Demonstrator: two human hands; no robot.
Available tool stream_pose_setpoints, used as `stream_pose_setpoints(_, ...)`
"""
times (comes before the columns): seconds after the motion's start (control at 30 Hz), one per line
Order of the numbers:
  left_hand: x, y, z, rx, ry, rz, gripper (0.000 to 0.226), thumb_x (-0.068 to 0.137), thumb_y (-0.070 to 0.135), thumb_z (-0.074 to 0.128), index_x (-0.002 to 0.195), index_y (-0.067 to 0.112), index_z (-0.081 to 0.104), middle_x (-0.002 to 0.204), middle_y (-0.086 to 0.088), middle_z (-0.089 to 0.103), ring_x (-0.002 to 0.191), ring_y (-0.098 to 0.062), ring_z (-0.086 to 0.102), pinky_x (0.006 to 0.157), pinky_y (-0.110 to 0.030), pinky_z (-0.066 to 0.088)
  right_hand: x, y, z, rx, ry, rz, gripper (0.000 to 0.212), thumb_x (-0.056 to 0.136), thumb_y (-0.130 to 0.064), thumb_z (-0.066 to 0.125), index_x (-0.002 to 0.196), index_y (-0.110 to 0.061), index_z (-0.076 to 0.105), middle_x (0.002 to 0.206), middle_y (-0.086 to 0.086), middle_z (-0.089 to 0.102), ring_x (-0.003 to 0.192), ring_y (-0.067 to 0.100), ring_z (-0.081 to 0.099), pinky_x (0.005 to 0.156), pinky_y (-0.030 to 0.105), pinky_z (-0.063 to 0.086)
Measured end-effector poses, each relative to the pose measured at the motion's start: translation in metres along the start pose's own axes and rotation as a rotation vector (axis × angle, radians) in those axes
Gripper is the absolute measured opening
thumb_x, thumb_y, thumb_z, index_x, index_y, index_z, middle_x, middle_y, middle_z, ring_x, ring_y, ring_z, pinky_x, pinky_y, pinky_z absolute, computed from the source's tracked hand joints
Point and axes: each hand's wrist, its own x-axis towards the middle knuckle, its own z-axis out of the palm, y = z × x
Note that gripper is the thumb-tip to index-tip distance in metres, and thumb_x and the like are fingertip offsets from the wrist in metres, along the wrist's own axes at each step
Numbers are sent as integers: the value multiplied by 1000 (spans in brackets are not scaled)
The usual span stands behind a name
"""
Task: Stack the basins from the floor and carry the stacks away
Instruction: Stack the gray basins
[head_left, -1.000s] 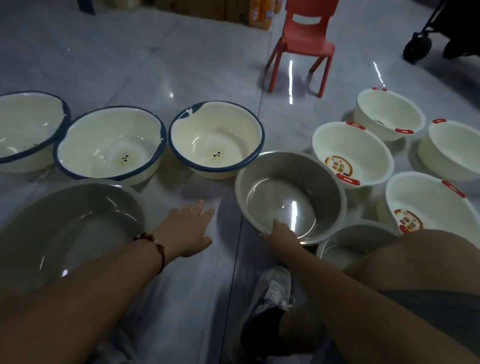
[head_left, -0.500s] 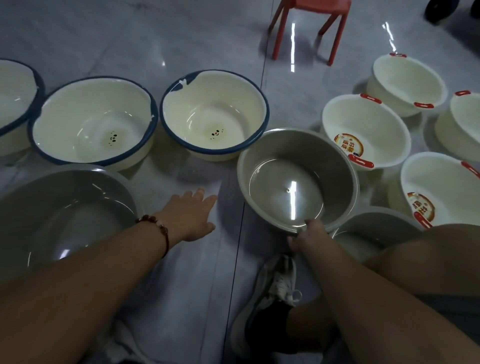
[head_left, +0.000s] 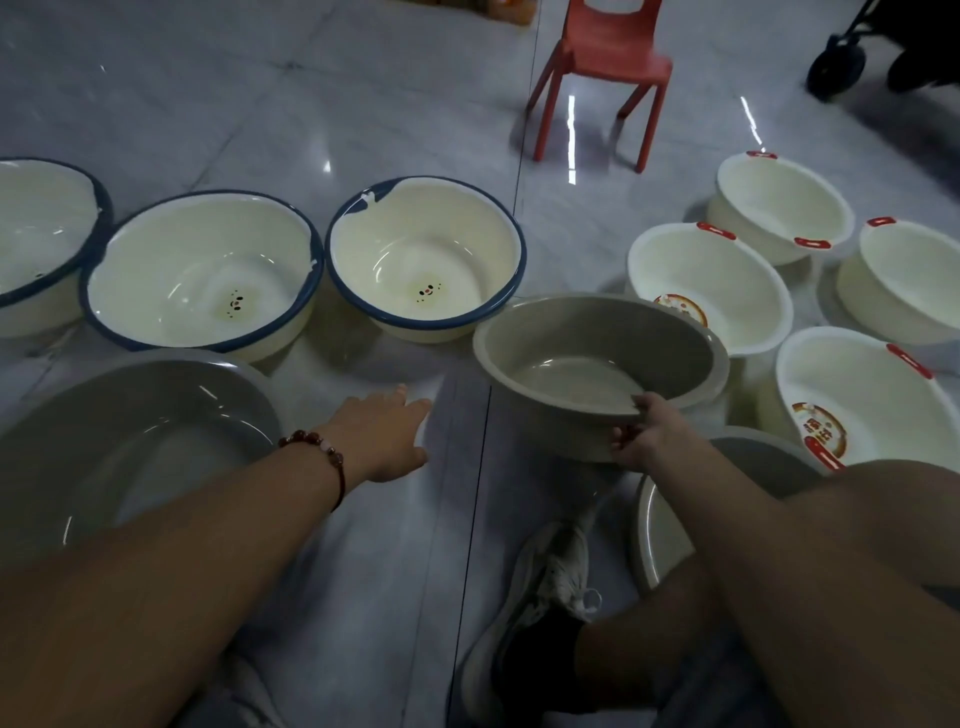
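My right hand (head_left: 644, 434) pinches the near rim of the grey basin (head_left: 597, 358), which tilts up off the floor (head_left: 260, 104); my left hand (head_left: 382, 439) reaches out flat, fingers (head_left: 410, 402) straight, holding nothing; blue-rimmed basins (head_left: 423, 260) and white basins (head_left: 709, 286) sit around.

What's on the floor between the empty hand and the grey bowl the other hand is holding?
Nothing: the head view shows only bare shiny floor with a dark tile seam between the left hand and the grey basin.
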Motion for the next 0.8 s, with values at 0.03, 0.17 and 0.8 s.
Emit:
stream_pose_setpoints(0.03, -4, 0, -2, -9, 9, -1, 76, 98, 56, 42, 158, 26, 6, 166, -11, 3, 148, -31, 21, 117, -47, 26, -7, -5, -4, -4, 14, 7, 23, 90, -30, 60, 76, -15, 51, 71, -1, 48, 60, 14, 43, 51, 24, 33)
stream_pose_setpoints(0.17, -22, -2, -9, -50, 51, -14, 75, 97, 54, 46, 157, 27, 11, 166, -9, 5, 148, -30, 23, 116, -45, 29, -30, -15, -22, -38, 65, 29, 23, 87, -28, 65, 74, -13, 53, 69, 0, 50, 59, 13, 45, 49, 26, 36)
stream_pose_setpoints(0.8, -131, -55, -12, -520, 236, -122, 70, 96, 48, 54, 156, 26, 26, 158, -4, 35, 141, -25, 38, 114, -41, 34, -161, -11, 5, -214, -257, -61, 25, 79, -21, 72, 92, -8, 54, 77, 3, 54, 66, 17, 52, 52, 27, 40)
